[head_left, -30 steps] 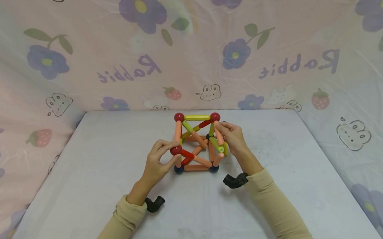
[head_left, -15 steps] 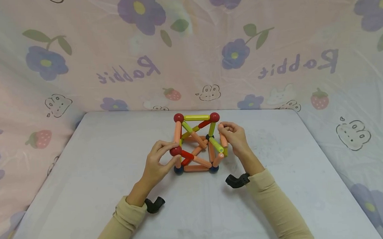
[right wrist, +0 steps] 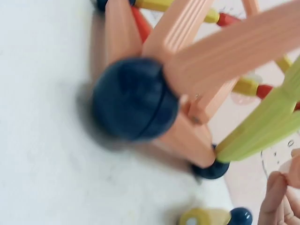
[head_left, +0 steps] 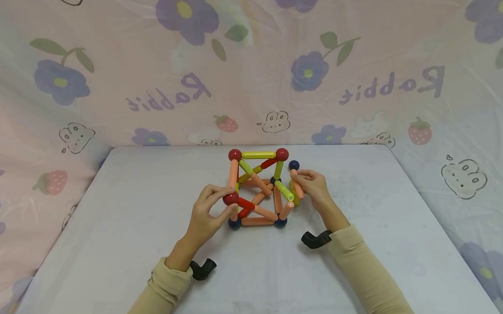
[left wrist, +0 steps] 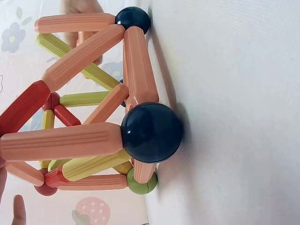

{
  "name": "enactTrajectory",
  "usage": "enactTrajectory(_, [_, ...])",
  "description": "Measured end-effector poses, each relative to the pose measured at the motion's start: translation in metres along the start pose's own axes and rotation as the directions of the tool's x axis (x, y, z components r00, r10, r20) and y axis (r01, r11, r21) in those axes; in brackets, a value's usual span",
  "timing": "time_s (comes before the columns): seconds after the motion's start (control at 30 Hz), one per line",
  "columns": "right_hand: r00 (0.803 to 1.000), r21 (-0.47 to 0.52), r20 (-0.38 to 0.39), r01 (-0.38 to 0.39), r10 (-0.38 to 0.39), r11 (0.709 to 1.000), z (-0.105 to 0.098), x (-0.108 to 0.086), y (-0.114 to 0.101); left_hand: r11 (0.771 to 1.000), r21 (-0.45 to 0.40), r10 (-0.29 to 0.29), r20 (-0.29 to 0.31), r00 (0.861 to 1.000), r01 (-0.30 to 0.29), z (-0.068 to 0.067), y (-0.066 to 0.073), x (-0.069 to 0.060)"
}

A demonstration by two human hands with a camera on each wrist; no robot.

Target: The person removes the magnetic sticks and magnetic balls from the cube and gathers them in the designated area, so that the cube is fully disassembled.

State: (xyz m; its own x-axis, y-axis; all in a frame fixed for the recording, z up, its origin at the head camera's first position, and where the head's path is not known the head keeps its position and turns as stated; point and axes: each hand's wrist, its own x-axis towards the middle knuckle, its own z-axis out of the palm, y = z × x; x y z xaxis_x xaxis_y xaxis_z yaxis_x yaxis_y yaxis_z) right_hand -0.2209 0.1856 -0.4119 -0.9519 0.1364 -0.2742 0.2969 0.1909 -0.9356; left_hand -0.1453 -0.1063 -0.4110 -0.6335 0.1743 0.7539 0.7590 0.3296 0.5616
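Note:
A magnetic stick-and-ball frame [head_left: 258, 221] of orange, yellow, green and red rods stands on the table. My left hand [head_left: 204, 215] holds its near left red ball [head_left: 231, 198] between thumb and fingers; in the left wrist view only a bit of finger [left wrist: 18, 211] shows. Right of the frame, my right hand [head_left: 317, 188] pinches a loose orange rod [head_left: 298, 185], apart from the frame. At the frame's near right corner, an orange rod [head_left: 286, 210] and a green rod [head_left: 283, 190] have their ends close together, with no ball there.
A dark blue ball [head_left: 294, 165] sits just beyond the right fingers. Close to the frame's right side lies a yellow rod [right wrist: 201, 217], partly behind the held rod in the head view. Black wrist-worn pieces [head_left: 203, 269] project from both cuffs. A printed cloth rises behind the white table [head_left: 255, 277].
My right hand has drawn the orange rod away from the frame's upper right red ball, rightward and slightly nearer. The dark blue ball has come into full view. My left hand stays put.

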Motion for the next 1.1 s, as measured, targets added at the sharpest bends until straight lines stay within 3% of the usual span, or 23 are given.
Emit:
enactTrajectory(0.23, [0.998, -0.056, -0.031, -0.054, 0.052, 0.997, -0.005, 0.009, 0.014, 1.000, -0.001, 0.000, 0.000, 1.000, 0.000, 0.000, -0.001, -0.001])
enactTrajectory(0.63, [0.999, -0.185, -0.037, -0.035, 0.028, 0.982, -0.014, 0.020, 0.025, 1.000, 0.000, -0.013, 0.009, 1.000, 0.013, -0.001, 0.000, 0.000])
enactTrajectory(0.9, [0.999, -0.309, -0.033, -0.042, 0.034, 0.950, -0.014, 0.026, 0.027, 1.000, -0.008, 0.001, -0.001, 1.000, -0.002, 0.000, -0.001, 0.000])
enactTrajectory(1.1, [1.000, -0.340, -0.022, -0.026, 0.019, 0.940, -0.013, 0.027, 0.028, 1.000, -0.008, -0.005, 0.002, 1.000, 0.005, 0.000, 0.000, 0.001])
